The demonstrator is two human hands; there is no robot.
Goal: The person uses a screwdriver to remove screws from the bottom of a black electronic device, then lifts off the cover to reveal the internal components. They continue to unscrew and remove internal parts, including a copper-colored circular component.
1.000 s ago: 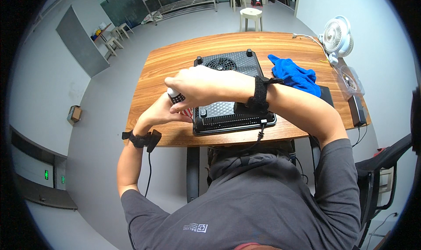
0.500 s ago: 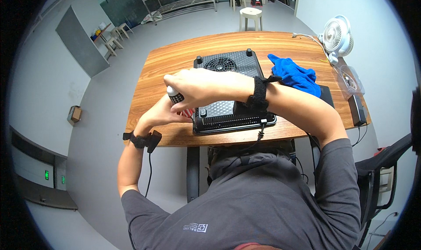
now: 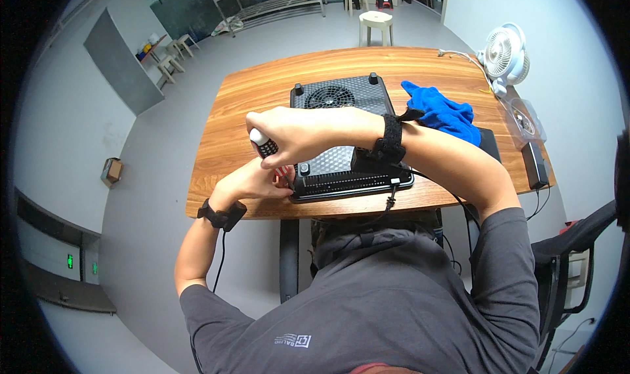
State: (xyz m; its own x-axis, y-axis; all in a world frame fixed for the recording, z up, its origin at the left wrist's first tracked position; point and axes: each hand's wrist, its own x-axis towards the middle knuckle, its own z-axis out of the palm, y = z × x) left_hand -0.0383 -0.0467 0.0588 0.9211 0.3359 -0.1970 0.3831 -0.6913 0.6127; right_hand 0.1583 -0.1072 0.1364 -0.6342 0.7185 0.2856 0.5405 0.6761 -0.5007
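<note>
The grey shirt [image 3: 407, 295] bears a pale chest logo beside small lettering. Beyond it, the left hand [image 3: 249, 180] has its fingertips at the near left corner of a black appliance [image 3: 328, 161]; whether they grip anything, I cannot tell. The right hand [image 3: 292, 134] grips a screwdriver [image 3: 265, 144], white-capped and black-dotted, above that corner. The appliance lies feet up on the tabletop [image 3: 252, 98], left of a blue cloth [image 3: 443, 115]. Farther off stand a white fan [image 3: 502, 52] and a stool [image 3: 376, 21]. A green sign [image 3: 70, 261] glows far left, too small to read.

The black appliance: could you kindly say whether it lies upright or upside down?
Upside down: the black appliance shows its feet and fan grille facing up.
</note>
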